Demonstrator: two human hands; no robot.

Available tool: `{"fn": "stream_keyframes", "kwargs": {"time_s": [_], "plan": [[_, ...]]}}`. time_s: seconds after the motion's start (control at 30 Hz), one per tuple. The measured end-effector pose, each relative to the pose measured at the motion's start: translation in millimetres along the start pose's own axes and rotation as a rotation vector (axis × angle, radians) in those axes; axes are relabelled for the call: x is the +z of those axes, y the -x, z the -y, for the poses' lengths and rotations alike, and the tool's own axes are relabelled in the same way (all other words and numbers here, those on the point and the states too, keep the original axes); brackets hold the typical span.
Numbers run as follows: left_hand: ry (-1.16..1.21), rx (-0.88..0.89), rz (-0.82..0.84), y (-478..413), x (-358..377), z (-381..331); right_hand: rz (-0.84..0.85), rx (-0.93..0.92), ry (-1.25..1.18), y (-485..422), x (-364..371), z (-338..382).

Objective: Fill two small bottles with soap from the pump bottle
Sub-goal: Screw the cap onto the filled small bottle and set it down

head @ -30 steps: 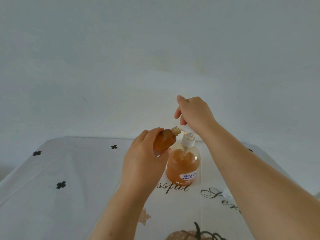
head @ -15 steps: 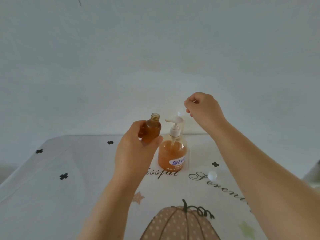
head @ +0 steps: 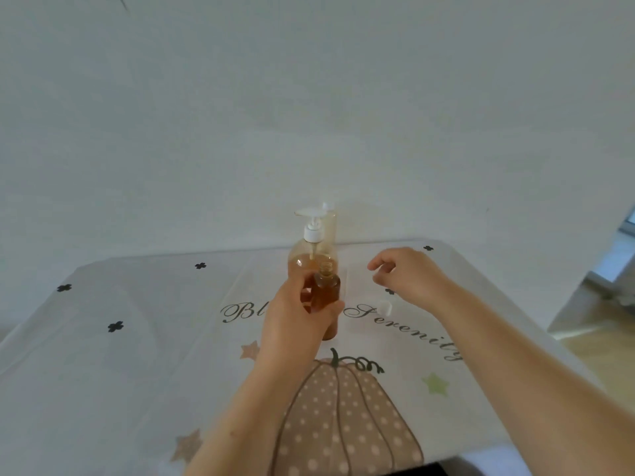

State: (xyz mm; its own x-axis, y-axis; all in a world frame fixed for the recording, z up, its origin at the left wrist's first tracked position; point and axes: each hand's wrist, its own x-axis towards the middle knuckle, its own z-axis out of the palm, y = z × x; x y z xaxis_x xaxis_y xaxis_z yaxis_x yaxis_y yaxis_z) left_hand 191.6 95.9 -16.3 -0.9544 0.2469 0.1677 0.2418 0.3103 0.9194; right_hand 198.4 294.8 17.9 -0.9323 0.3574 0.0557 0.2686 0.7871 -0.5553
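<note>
Plainly, script on the tablecloth reads "Serenity". The left hand grips an uncapped small bottle of amber soap, just before the amber-filled pump bottle. The right hand hovers loosely curled, empty, near a white cap.

Left hand around amber small bottle

Likely home: pumpkin-print tablecloth, plain white wall, wood floor at right.

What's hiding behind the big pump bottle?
A pale small bottle with a white top peeks out behind the pump bottle. Its lower part is covered; I can't tell how full.
</note>
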Motion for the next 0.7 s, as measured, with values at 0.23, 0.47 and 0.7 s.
{"fn": "stream_keyframes", "kwargs": {"time_s": [0.23,0.47,0.7], "plan": [[-0.009,0.017,0.013,2.2,7.5,8.8,0.113,0.033,0.169,5.1,15.7,-21.3],[-0.046,0.040,0.025,1.8,7.1,14.5,0.102,0.015,0.234,5.9,24.8,-28.5],[-0.027,0.035,0.012,2.4,7.4,21.1,-0.058,-0.186,-0.122,20.1,-13.4,15.6]]}}
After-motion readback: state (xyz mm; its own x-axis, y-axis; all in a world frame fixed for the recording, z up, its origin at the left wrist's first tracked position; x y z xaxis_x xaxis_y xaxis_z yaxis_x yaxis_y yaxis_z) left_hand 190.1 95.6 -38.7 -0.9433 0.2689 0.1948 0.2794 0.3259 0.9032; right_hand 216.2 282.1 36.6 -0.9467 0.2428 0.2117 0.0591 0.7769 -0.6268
